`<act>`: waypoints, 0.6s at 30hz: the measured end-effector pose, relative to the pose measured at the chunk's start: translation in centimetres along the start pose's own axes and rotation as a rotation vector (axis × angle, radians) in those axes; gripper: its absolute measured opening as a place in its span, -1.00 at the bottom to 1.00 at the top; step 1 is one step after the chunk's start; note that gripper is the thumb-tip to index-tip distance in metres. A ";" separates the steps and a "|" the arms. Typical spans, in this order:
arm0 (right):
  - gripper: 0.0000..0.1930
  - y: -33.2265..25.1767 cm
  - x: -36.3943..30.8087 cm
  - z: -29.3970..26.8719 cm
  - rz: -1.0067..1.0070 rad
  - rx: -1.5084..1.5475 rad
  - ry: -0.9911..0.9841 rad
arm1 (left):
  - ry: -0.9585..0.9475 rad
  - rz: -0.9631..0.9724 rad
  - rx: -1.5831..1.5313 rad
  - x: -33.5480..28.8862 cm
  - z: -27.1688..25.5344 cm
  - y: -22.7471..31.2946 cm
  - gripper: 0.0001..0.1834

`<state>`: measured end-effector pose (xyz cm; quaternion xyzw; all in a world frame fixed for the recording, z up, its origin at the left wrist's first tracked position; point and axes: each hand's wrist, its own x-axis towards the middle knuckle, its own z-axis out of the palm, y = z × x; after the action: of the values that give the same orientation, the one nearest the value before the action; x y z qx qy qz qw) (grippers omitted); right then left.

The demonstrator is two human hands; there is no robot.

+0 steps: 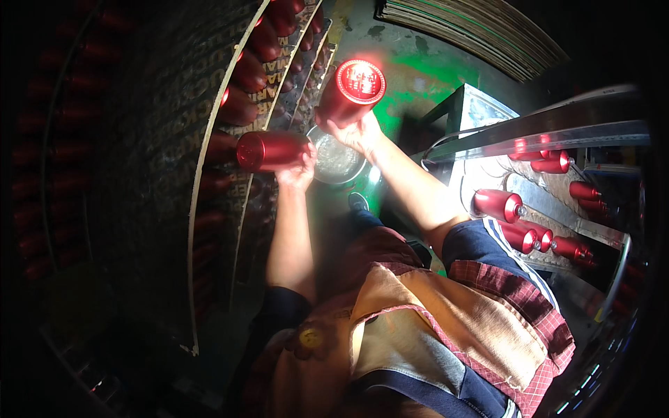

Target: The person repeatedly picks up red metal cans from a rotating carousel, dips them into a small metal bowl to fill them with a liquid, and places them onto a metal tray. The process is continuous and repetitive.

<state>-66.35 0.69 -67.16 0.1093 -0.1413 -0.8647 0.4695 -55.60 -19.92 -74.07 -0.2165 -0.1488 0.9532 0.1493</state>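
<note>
My left hand [296, 173] is wrapped round a glossy red bottle [268, 151], which lies sideways with its base to the left, beside the racked bottles. Higher and farther right, my right hand [357, 132] grips a second red bottle [346, 101]. Its round base, with raised marks, faces up and catches a strong glare. The necks of both held bottles are hidden by my hands or the bottles themselves. Below my right hand is a round, shiny pale surface [338, 159]; I cannot tell whether it is a stool or a basin.
Tall printed boards [226, 90] on the left separate rows of red bottles [240, 104]. On the right, a metal-framed table [481, 104] carries several red bottles [498, 204] with clear tips. Stacked flat sheets [481, 31] lie at the back above the green-stained floor [425, 76].
</note>
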 end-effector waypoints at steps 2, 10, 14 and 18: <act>-0.26 1.3 -2.0 1.0 -0.055 0.012 0.060 | -0.047 0.050 0.043 -1.0 -0.6 -0.7 -0.46; -0.51 10.1 -19.5 1.4 -0.479 -0.307 0.197 | -0.362 -0.012 0.318 -12.3 -3.7 -6.6 -0.32; -0.53 10.4 -34.9 -4.4 -0.618 -0.217 0.139 | -0.257 -0.342 0.320 -17.8 -8.4 -11.3 -0.20; -0.49 11.5 -52.3 -9.9 -0.945 -0.371 0.303 | -0.139 -0.551 0.343 -19.8 -16.9 -16.0 -0.20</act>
<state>-26.18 37.34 -69.53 0.1999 0.1482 -0.9670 0.0553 -27.25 -8.61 -75.78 -0.0740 -0.0488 0.9006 0.4255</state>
